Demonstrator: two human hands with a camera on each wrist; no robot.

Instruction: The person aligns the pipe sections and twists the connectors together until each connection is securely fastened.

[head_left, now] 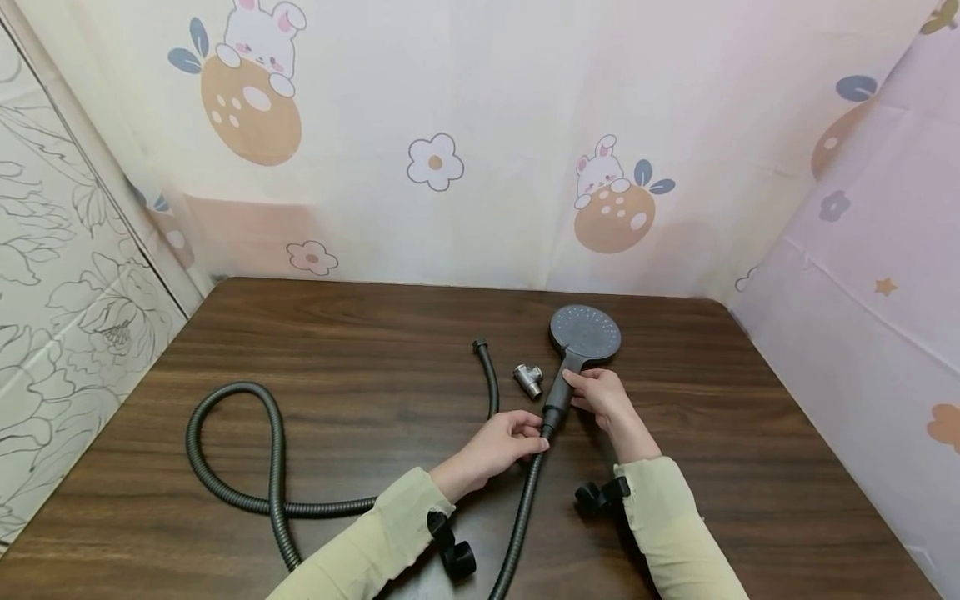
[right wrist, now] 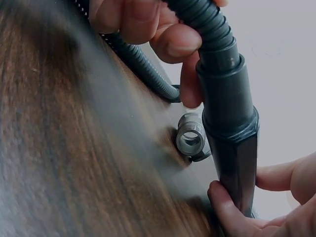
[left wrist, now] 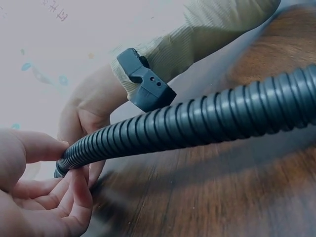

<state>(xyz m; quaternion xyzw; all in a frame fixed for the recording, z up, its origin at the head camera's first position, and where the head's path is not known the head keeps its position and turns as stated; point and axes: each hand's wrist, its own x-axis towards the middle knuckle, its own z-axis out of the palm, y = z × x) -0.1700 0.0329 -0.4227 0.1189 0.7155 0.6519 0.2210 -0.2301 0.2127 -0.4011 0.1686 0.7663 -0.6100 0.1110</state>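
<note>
A grey shower head (head_left: 585, 332) lies toward the back right of the table, spray face up, its handle (right wrist: 237, 168) slanting toward the front. My right hand (head_left: 602, 395) grips that handle below the round head, thumb on one side and fingers on the other. Just under the handle's end, my left hand (head_left: 504, 446) pinches the dark ribbed shower hose (left wrist: 197, 121) between thumb and fingers. In the right wrist view the hose's collar (right wrist: 220, 57) sits in the wide sleeve at the handle's end. A chrome tee fitting (head_left: 528, 380) lies beside the handle.
The hose's loop (head_left: 276, 450) spreads over the left of the wooden table (head_left: 375, 333). Its free end (head_left: 481, 344) points to the back, left of the tee. Black camera mounts (head_left: 454, 550) hang at both wrists. Patterned curtains (head_left: 495, 100) stand behind and to the right.
</note>
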